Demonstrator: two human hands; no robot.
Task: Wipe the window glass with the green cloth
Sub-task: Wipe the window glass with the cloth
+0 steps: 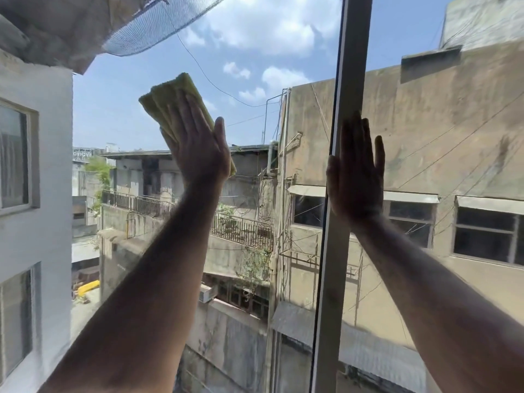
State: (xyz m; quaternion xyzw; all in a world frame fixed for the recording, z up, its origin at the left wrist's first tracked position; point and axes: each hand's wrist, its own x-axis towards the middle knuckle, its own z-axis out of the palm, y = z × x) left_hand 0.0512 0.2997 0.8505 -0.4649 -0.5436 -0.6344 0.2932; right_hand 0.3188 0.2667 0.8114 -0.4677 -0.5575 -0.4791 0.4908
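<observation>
Cloth (173,95): green, folded, soft and light; likely best pressed flat under the palm. Left of frame (340,194), on glass (119,114). Left hand (198,148): spread, pressing cloth. Right hand (357,177): spread flat, empty, against frame.

The only lettering in view stands on a distant signboard (82,154) atop a far-off building at the left, seen through the window glass (241,80), and it is too small and blurred to read.
</observation>
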